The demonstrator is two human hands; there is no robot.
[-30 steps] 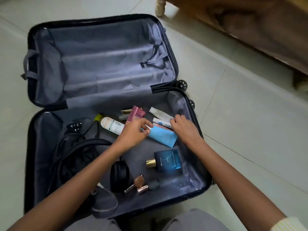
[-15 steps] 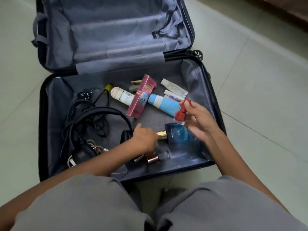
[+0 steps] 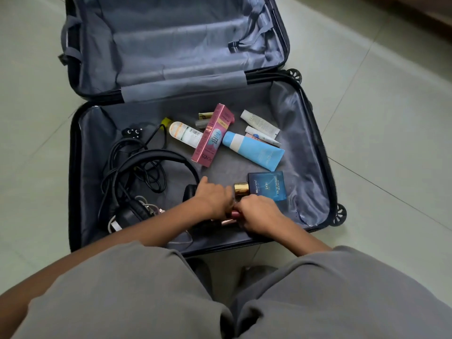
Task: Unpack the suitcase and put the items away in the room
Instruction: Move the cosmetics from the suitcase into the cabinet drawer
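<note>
An open suitcase point(image 3: 73, 167) lies flat on a tiled floor point(image 3: 379, 118), seen from above by a person crouching at its near edge. The far half holds nothing visible, and everything left to unpack sits in the near half. The left hand point(image 3: 215, 200) and right hand point(image 3: 259, 214) meet at the middle of that near edge. They touch each other, fingers curled down over some small rose-gold tubes point(image 3: 228, 222). The fingers cover the tubes, so I cannot tell how many there are or whether either hand has closed on one. Just beyond the hands lies one blue cologne bottle point(image 3: 267, 185) with a gold cap. Toward the hinge edge lie one pink box point(image 3: 212, 135), one blue tube point(image 3: 256, 150), one white bottle point(image 3: 184, 134) with a yellow cap, and two small white tubes point(image 3: 259, 122). Two more small tubes are half hidden behind the box. Along the left edge sit one pair of black headphones point(image 3: 156, 155) and a tangle of black cables point(image 3: 146, 177) too knotted to count. Small smooth tubes gathered several at once could slip out and roll across the floor. A careless lift could also knock the cologne bottle, which looks like glass. The cables might drag the headphones along when pulled.
</note>
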